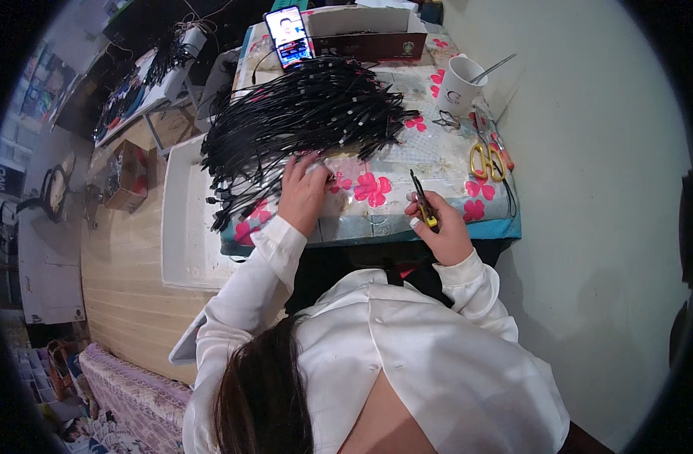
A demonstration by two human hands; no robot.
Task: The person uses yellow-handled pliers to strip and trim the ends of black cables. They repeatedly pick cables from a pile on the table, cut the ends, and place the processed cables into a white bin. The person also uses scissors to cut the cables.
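Note:
A big pile of black cables [308, 113] with small plugs at their ends covers the left and middle of the table. At its front edge is my left hand [305, 193], its fingers bent against the nearest cables. A small dark bit shows at its fingertips, too small to make out. My right hand [446, 231] is closed around small pliers [423, 204] with yellow and black handles, their dark tip pointing away from me. Bare tablecloth lies between the two hands. A pale wrap shows on a right finger.
The table has a flowered cloth [373, 189]. A lit phone [289, 38] leans at the back beside an open brown box [373, 47]. At right stand a white mug [460, 87] with a metal stick and yellow-handled scissors [486, 162]. A white tray [187, 261] adjoins the table's left side.

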